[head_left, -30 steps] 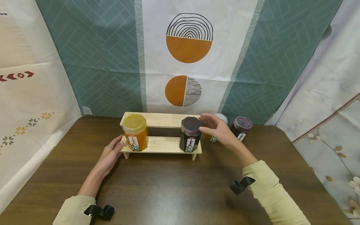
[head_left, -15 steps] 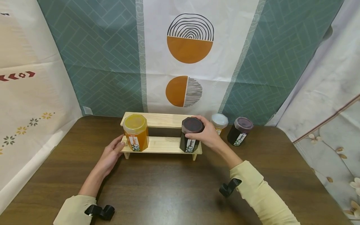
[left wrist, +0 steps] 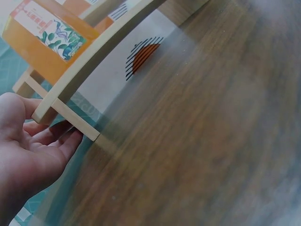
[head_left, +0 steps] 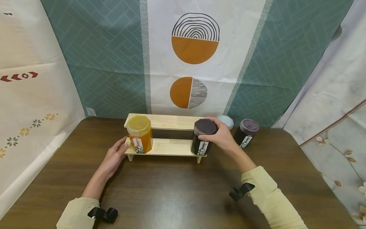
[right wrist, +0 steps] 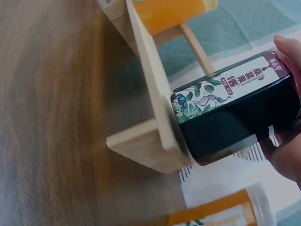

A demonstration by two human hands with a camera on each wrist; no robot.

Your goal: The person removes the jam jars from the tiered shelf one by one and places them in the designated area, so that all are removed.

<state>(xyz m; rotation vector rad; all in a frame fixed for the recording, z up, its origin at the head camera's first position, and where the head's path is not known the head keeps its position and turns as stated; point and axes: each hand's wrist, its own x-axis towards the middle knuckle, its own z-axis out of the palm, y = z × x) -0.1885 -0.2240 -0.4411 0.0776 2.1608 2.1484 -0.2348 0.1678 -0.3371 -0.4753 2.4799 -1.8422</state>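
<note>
A two-tier wooden shelf (head_left: 171, 147) stands at the back of the table. My left hand (head_left: 112, 158) grips the left end of its lower tier, thumb above and fingers below, as the left wrist view shows. An orange jar with a yellow lid (head_left: 141, 136) sits on that tier near the left end. At the right end, my right hand (head_left: 221, 135) holds a dark jar with a purple lid (head_left: 202, 144) around its upper part. In the right wrist view the base of this dark jar (right wrist: 230, 110) is at the tier's edge; whether it bears on the wood I cannot tell.
Right of the shelf, partly behind my right hand, is an orange jar with a white lid (head_left: 226, 121). Another dark jar with a purple lid (head_left: 247, 133) stands farther right. A patterned cloth (head_left: 120, 63) hangs behind the brown table (head_left: 168, 190).
My right hand has come to the dark jar at the shelf's right end, taken hold of it and shifted it rightward. My left hand stays on the shelf.
</note>
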